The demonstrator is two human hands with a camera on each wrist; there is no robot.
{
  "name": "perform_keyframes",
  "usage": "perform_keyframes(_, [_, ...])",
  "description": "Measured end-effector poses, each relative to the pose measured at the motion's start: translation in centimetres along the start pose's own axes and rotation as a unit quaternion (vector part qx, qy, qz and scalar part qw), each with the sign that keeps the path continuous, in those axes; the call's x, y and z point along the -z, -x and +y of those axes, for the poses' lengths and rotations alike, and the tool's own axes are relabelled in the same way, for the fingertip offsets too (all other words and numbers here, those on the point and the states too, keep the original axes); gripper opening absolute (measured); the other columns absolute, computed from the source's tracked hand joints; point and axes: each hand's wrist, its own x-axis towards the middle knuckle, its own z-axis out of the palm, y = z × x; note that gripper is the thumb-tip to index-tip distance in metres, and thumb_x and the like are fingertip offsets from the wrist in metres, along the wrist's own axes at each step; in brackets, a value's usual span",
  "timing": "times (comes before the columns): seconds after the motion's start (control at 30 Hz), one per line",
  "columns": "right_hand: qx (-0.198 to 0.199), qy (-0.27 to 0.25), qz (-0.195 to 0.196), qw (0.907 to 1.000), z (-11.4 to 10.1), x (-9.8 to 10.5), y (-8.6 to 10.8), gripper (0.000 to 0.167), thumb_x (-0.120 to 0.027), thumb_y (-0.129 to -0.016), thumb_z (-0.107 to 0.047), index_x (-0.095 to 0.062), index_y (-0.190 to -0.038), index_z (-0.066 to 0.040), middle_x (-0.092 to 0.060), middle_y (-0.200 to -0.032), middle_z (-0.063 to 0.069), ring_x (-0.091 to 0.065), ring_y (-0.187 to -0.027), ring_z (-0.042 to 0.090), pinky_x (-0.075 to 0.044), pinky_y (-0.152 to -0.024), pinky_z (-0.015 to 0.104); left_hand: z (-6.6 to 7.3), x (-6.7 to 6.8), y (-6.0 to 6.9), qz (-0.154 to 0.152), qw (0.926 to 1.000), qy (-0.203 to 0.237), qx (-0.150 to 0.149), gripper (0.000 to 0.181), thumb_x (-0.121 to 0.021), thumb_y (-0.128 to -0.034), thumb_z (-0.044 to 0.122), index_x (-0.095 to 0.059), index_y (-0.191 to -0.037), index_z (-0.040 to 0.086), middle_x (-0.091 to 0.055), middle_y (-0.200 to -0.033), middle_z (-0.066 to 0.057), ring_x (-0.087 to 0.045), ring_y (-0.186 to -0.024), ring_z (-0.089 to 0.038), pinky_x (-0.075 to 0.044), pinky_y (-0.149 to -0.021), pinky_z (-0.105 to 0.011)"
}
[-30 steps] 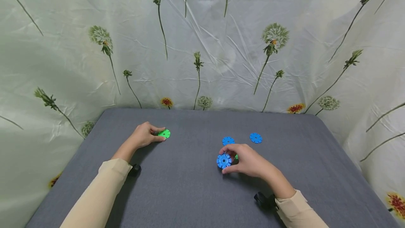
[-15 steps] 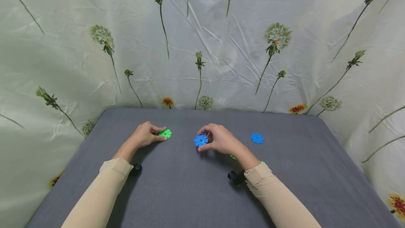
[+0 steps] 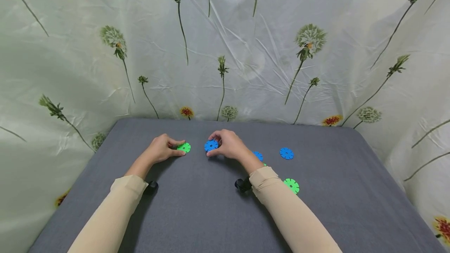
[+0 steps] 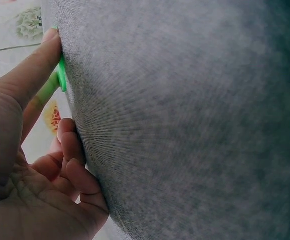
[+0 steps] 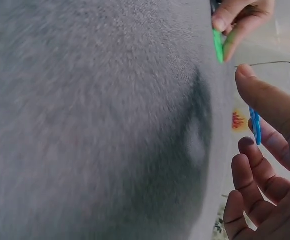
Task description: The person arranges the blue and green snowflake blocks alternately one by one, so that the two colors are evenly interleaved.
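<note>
At the left of the head view, my left hand [image 3: 162, 149] pinches a green notched disc [image 3: 184, 147] between thumb and finger, low over the grey cloth. From the left wrist view the green disc [image 4: 61, 75] is seen nearly edge-on, mostly hidden by the fingers, and the remaining fingers curl against the cloth. A short way to the right, my right hand [image 3: 227, 144] holds a blue notched disc [image 3: 211, 145] by its rim, thumb nearest the camera. This blue disc [image 5: 255, 127] is above the cloth in the right wrist view, apart from the green one.
Behind my right forearm lie a partly hidden blue disc [image 3: 258, 155] and a sliver of a green disc [image 3: 265, 164]. Further right are another blue disc [image 3: 286, 153] and a green disc [image 3: 291, 185] beside the sleeve. A flowered curtain [image 3: 260, 69] hangs behind the table [image 3: 197, 214].
My right hand has carried the blue disc leftward and slightly away from me, toward the left hand. The left hand stays in place with the green disc.
</note>
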Motion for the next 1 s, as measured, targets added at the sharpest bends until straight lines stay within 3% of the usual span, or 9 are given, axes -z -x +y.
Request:
perform_keyframes(0.37, [-0.021, 0.013, -0.025, 0.9994, -0.6, -2.3, -1.6, 0.045, -0.092, -0.088, -0.037, -0.077, -0.127, -0.021, -0.068, -0.115, 0.004, -0.060, -0.101, 0.017, -0.051, -0.087, 0.035, 0.1, -0.1, -0.3, -0.004, 1.0000, -0.006, 0.003, 0.053, -0.089, -0.0904, 0.036, -0.075, -0.138, 0.018, -0.064, -0.099, -0.015, -0.060, -0.092, -0.024, -0.049, -0.077, -0.035])
perform_keyframes(0.53, [-0.027, 0.032, -0.018, 0.9989, -0.8, -3.0, -1.9, 0.045, -0.091, -0.088, -0.041, -0.077, -0.127, -0.024, -0.068, -0.112, 0.002, -0.060, -0.099, 0.017, -0.050, -0.089, 0.040, 0.1, 0.0, -0.4, -0.001, 1.0000, -0.007, -0.004, 0.052, -0.089, -0.0904, 0.035, -0.075, -0.137, 0.017, -0.065, -0.097, -0.015, -0.059, -0.090, -0.023, -0.047, -0.075, -0.033])
perform_keyframes(0.73, [-0.048, 0.043, -0.007, 0.9979, -1.1, -3.7, -2.3, 0.046, -0.091, -0.087, -0.046, -0.076, -0.127, -0.028, -0.064, -0.103, -0.001, -0.056, -0.093, 0.015, -0.041, -0.089, 0.044, -0.1, -0.1, -0.4, -0.004, 1.0000, -0.004, 0.000, 0.052, -0.089, -0.0905, 0.036, -0.075, -0.137, 0.017, -0.063, -0.097, -0.015, -0.057, -0.089, -0.022, -0.044, -0.074, -0.032])
perform_keyframes(1.0, [-0.071, 0.046, -0.003, 0.9964, -1.4, -4.0, -2.3, 0.046, -0.089, -0.088, -0.048, -0.074, -0.128, -0.030, -0.059, -0.101, -0.002, -0.051, -0.090, 0.018, -0.033, -0.084, 0.042, -0.2, 0.1, -0.4, -0.004, 1.0000, -0.005, 0.001, 0.053, -0.089, -0.0901, 0.038, -0.075, -0.137, 0.018, -0.073, -0.110, -0.019, -0.066, -0.096, -0.025, -0.047, -0.076, -0.032])
